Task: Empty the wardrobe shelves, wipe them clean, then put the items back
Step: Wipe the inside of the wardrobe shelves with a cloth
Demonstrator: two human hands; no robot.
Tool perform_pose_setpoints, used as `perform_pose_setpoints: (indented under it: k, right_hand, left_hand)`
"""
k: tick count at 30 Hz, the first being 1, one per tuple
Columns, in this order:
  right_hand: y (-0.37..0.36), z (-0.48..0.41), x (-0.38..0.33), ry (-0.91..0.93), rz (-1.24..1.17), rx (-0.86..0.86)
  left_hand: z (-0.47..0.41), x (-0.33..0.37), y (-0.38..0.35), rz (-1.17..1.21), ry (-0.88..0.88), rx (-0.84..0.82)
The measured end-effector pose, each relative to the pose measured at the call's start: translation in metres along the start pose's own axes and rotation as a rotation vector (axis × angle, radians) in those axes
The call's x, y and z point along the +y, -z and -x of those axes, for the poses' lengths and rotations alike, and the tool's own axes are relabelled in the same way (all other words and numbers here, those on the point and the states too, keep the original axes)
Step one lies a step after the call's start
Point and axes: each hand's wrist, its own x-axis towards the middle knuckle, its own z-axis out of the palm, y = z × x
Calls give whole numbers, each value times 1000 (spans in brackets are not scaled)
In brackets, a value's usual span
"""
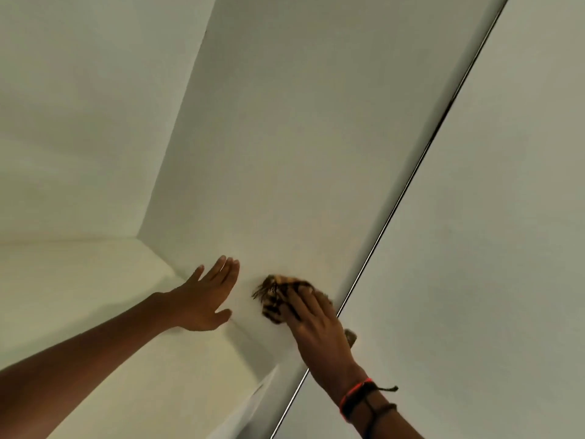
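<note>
The left forearm (95,359) is reaching in from the lower left of the frame, and the right wrist, with its red and dark wristbands (359,397), is coming in from the lower right. The left hand (205,299) is lying open, fingers straight and spread, flat against the white wardrobe panel (285,153) just where it meets what looks like a shelf (79,274). It is holding nothing. Just to its right, the right hand (316,327) is pressing a bunched brown-and-black patterned cloth (275,296) against the same panel, fingers laid over it rather than wrapped round it. A dark metal strip (411,179) is running diagonally from the upper right to the bottom centre, close beside the cloth.

No stored items are showing, so the emptying seems done and the wiping is the step in hand. The next move is likely calling for 1 steady sweep of the cloth across the panel, pressure kept even, with the left hand bracing.
</note>
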Motion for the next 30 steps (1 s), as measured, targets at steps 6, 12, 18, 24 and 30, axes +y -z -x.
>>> perform_pose_setpoints:
  k: [6,12,18,24,30]
  right_hand:
    - [-11,4,-35,27,60,-120]
    - [-18,45,-70,-73,-175,-365]
    - [-19,56,-104,-535,-561,-331]
    - [4,68,-133,-496,-763,-186]
    - [37,84,-157,-404,-941,-143]
  left_hand:
    - [54,0,-65,-7,95,-228]
    - [80,16,-80,-41,140,-238]
    - [111,32,-68,-60,170,-152]
    - [153,52,-68,-78,298,-107]
    - [209,103,-82,-133,469,193]
